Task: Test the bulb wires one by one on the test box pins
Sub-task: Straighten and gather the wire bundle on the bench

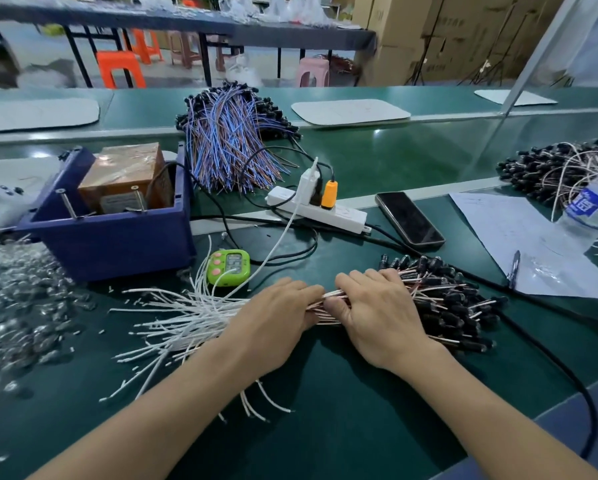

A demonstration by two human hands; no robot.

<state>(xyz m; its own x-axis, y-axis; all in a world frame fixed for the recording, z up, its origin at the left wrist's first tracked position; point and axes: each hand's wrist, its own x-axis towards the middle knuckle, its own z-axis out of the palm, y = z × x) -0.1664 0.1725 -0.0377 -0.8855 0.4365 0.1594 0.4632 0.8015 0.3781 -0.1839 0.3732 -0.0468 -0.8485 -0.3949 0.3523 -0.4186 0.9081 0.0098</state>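
Both hands are gripping a bundle of white-and-copper bulb wires with black sockets (442, 306), which is lying across the middle of the green worktop (325, 393), near its front edge. The left hand (276, 317) is curling its fingers over the strands. The right hand (377, 313), just beside it, is tucking its thumb under them and laying its fingers over the sockets. The blue plastic test box (117, 244), with two metal pins (67, 202) standing at its rim, is sitting toward the worktop's left edge, apart from the hands.

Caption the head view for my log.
Left hand and right hand hold a bundle of bulb wires near the blue test box.
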